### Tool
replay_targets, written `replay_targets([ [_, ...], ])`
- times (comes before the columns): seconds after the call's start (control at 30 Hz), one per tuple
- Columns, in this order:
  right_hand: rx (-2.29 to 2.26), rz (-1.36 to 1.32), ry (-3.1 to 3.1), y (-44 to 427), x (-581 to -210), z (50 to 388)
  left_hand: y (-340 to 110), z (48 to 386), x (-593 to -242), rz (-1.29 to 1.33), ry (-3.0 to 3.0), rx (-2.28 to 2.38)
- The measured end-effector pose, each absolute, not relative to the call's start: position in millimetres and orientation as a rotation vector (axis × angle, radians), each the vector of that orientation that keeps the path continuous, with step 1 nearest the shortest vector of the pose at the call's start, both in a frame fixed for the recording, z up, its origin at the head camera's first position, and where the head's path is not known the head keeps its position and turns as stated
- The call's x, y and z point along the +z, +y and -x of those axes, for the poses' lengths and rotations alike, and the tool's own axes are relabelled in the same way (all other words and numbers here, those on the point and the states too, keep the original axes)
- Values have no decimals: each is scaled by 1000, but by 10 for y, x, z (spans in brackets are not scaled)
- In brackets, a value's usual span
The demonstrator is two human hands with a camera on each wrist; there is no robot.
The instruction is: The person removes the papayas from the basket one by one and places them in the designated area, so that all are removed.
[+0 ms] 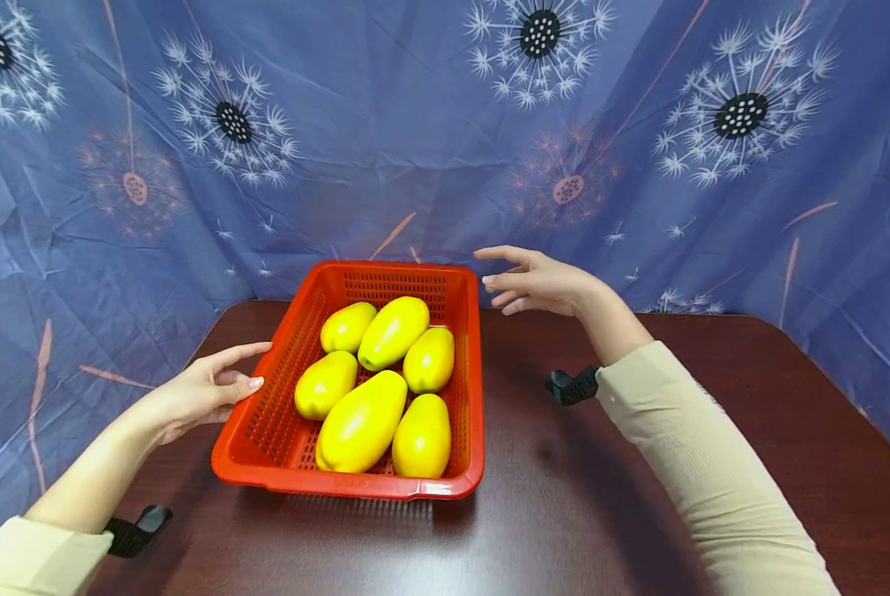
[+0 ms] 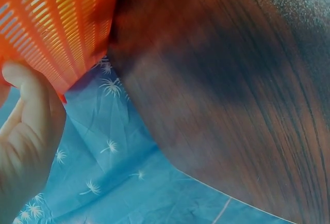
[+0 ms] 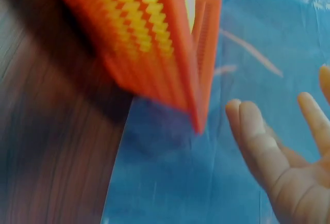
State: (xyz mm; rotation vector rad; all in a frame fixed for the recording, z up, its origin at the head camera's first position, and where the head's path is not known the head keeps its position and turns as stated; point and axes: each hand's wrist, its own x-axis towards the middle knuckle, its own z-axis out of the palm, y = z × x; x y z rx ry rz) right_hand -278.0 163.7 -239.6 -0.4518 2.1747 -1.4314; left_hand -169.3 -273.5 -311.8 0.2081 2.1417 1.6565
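Note:
A red plastic basket (image 1: 477, 372) with slotted walls holds several smooth yellow papaya-like fruits (image 1: 363, 422). On the basket's left side, my left hand (image 1: 202, 389) pinches the rim between thumb and fingers; the left wrist view shows the thumb (image 2: 31, 95) against the slotted wall. My right hand (image 1: 537, 284) hovers just off the far right corner, apart from the basket, with its fingers spread and nothing in them. In the right wrist view, a gap separates the right hand (image 3: 283, 167) from the basket's edge (image 3: 198, 105).
Under the basket is a dark brown glossy table (image 1: 534, 513), which extends to the right. A blue curtain (image 1: 385, 165) with dandelion prints hangs behind it and on both sides. Black straps (image 1: 574, 385) show at both wrists.

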Motion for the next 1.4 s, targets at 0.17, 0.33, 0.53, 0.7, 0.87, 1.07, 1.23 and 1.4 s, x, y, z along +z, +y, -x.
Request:
replay_targets([
  [0.17, -1445, 373, 2141, 1226, -2454, 2895, -2745, 1681, -3115, -177, 2148, 1650],
  [0.33, -1420, 227, 2167, 882, -2500, 2951, -2744, 1699, -3139, -163, 2090, 1698],
  [0.53, -1446, 99, 2164, 567, -2634, 3000, -2769, 1697, -3154, -152, 2049, 1727],
  [0.7, -1498, 34, 2131, 418, -2789, 3012, -2767, 1702, -3161, -157, 1994, 1759],
  [0.87, -1529, -20, 2154, 315, -2917, 3032, -2778, 1701, -3170, -152, 1981, 1778],
  [1.07, -1430, 42, 2169, 246, -3053, 3051, -2775, 1695, -3193, -142, 1965, 1795],
  [1.23, -1340, 131, 2213, 222, -3119, 3076, -2797, 1697, -3207, -163, 1929, 1823],
  [1.4, -1299, 218, 2222, 227, -3134, 3078, -2799, 1708, -3215, -168, 1944, 1836],
])
